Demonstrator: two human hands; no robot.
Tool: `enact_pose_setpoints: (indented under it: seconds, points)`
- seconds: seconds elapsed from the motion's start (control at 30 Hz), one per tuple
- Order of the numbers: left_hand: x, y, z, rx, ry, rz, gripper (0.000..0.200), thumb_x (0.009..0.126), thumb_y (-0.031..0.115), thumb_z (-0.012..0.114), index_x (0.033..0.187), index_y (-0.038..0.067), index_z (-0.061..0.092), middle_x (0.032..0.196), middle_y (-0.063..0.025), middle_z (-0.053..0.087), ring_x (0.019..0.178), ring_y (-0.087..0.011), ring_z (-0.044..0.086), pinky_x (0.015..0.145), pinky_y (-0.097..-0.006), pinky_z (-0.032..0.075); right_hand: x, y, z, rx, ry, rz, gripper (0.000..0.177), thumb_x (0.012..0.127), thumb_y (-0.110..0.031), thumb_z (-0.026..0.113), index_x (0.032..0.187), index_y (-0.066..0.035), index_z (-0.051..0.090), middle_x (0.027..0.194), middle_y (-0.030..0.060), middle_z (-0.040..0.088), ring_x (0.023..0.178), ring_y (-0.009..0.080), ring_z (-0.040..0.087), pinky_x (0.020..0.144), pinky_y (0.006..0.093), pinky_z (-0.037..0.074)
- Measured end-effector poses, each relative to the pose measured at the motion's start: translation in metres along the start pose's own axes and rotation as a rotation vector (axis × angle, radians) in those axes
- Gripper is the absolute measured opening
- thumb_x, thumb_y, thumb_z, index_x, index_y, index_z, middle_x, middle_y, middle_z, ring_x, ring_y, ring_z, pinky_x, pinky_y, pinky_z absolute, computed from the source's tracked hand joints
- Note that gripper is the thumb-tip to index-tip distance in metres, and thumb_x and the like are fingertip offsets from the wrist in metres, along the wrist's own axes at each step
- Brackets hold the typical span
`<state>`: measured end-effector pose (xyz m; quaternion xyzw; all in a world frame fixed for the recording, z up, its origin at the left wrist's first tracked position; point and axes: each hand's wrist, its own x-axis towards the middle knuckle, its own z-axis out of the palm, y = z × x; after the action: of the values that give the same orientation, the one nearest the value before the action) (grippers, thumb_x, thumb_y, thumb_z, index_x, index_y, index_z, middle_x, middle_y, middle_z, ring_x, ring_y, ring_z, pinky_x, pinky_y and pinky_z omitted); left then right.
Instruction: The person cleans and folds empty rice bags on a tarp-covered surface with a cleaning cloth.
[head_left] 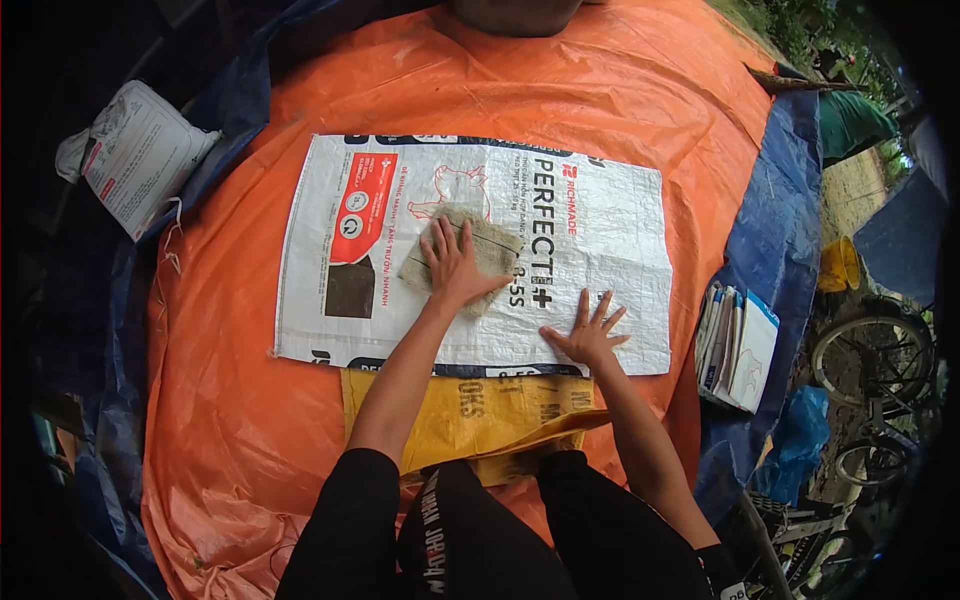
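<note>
A white printed feed sack [620, 240] lies flat in front of me, with the word PERFECT, a red panel and a pig outline on it. My left hand [455, 268] rests with fingers spread on a folded, greyish-beige cloth [490, 245] on the middle of the sack. The hand covers part of the cloth. Further right, my right hand [588, 338] presses flat on the sack near its lower edge, fingers apart and nothing in them. A yellow sack [470, 400] lies partly under the white one, close to my knees.
An orange tarpaulin [230, 270] spreads beneath everything, with a blue tarpaulin [755, 230] along the right. Folded sacks [738, 345] are stacked at the right, and another white sack [145, 155] lies at the upper left. Beyond the right edge stand a bicycle [870, 355] and a yellow bucket [838, 265].
</note>
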<state>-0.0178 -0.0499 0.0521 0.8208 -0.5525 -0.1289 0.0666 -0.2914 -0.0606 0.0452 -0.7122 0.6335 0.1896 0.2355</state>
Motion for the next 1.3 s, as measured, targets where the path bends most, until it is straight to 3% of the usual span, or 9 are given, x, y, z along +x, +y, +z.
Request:
enact_pose_setpoints:
  seconds: [0.07, 0.17, 0.27, 0.37, 0.53, 0.63, 0.73, 1.0, 1.3]
  points:
    - [0.000, 0.007, 0.002, 0.006, 0.017, -0.056, 0.133, 0.067, 0.076, 0.071, 0.161, 0.005, 0.011, 0.164, -0.0326, -0.001, 0.154, -0.0450, -0.005, 0.116, -0.0693, -0.005, 0.000, -0.004, -0.008, -0.016, -0.031, 0.006, 0.139, 0.064, -0.097, 0.053, 0.162, -0.022, -0.010, 0.162, 0.0254, -0.026, 0.142, 0.0586, -0.028, 0.099, 0.0870, 0.002]
    - [0.000, -0.008, 0.025, 0.028, 0.186, 0.008, 0.113, 0.079, 0.062, 0.068, 0.161, 0.005, 0.015, 0.165, -0.0300, 0.001, 0.154, -0.0446, -0.002, 0.118, -0.0674, -0.003, -0.001, -0.005, -0.013, -0.026, -0.076, 0.025, 0.140, 0.063, -0.096, 0.055, 0.162, -0.021, -0.012, 0.162, 0.0258, -0.026, 0.142, 0.0581, -0.029, 0.100, 0.0867, 0.004]
    - [-0.018, -0.027, 0.033, 0.001, 0.185, 0.036, 0.092, 0.089, 0.045, 0.061, 0.161, 0.006, 0.019, 0.166, -0.0275, 0.004, 0.154, -0.0434, 0.002, 0.120, -0.0628, -0.001, 0.001, -0.004, -0.013, -0.023, -0.074, 0.029, 0.140, 0.063, -0.096, 0.055, 0.162, -0.021, -0.011, 0.162, 0.0262, -0.026, 0.142, 0.0581, -0.029, 0.100, 0.0867, 0.003]
    - [-0.059, -0.025, 0.035, -0.054, 0.162, 0.010, 0.080, 0.092, 0.035, 0.056, 0.160, 0.007, 0.023, 0.166, -0.0271, 0.007, 0.155, -0.0417, 0.005, 0.122, -0.0581, 0.001, 0.001, -0.004, -0.014, -0.026, -0.068, 0.026, 0.140, 0.064, -0.096, 0.055, 0.162, -0.020, -0.010, 0.162, 0.0271, -0.026, 0.142, 0.0586, -0.028, 0.099, 0.0870, 0.004]
    - [-0.148, 0.014, 0.034, -0.314, -0.161, 0.333, 0.076, 0.091, 0.029, 0.052, 0.160, 0.009, 0.025, 0.166, -0.0255, 0.011, 0.155, -0.0403, 0.008, 0.124, -0.0549, 0.003, 0.003, -0.007, -0.013, -0.051, -0.044, 0.029, 0.138, 0.066, -0.095, 0.055, 0.162, -0.020, -0.009, 0.162, 0.0274, -0.026, 0.142, 0.0601, -0.027, 0.098, 0.0876, 0.006]
    - [-0.184, 0.031, 0.033, -0.272, -0.291, 0.494, 0.076, 0.090, 0.028, 0.053, 0.159, 0.009, 0.027, 0.166, -0.0234, 0.012, 0.155, -0.0393, 0.009, 0.125, -0.0527, 0.005, 0.009, -0.002, -0.006, -0.075, -0.017, 0.018, 0.137, 0.066, -0.095, 0.054, 0.162, -0.020, -0.010, 0.162, 0.0274, -0.025, 0.142, 0.0609, -0.025, 0.098, 0.0876, 0.006]
    - [-0.188, 0.022, 0.035, -0.292, -0.240, 0.537, 0.077, 0.089, 0.028, 0.055, 0.158, 0.009, 0.028, 0.166, -0.0219, 0.013, 0.155, -0.0370, 0.010, 0.125, -0.0505, 0.007, 0.010, -0.001, -0.005, -0.074, -0.019, 0.019, 0.137, 0.067, -0.095, 0.054, 0.162, -0.020, -0.010, 0.162, 0.0276, -0.025, 0.142, 0.0612, -0.025, 0.098, 0.0876, 0.006]
    - [-0.193, -0.049, 0.023, -0.319, -0.181, 0.381, 0.078, 0.086, 0.019, 0.056, 0.156, 0.000, 0.027, 0.165, -0.0164, 0.022, 0.154, -0.0318, 0.017, 0.125, -0.0475, 0.014, 0.010, -0.005, -0.008, -0.042, -0.047, 0.031, 0.140, 0.065, -0.096, 0.054, 0.162, -0.019, -0.011, 0.161, 0.0279, -0.026, 0.142, 0.0601, -0.027, 0.099, 0.0870, 0.004]
    - [-0.206, -0.215, -0.019, -0.128, -0.103, 0.045, 0.079, 0.087, 0.018, 0.053, 0.159, 0.002, 0.022, 0.168, -0.0126, 0.015, 0.155, -0.0344, 0.012, 0.125, -0.0478, 0.010, 0.011, -0.007, -0.012, -0.056, -0.056, 0.057, 0.140, 0.065, -0.095, 0.056, 0.161, -0.018, -0.011, 0.161, 0.0277, -0.028, 0.142, 0.0603, -0.026, 0.100, 0.0866, 0.006]
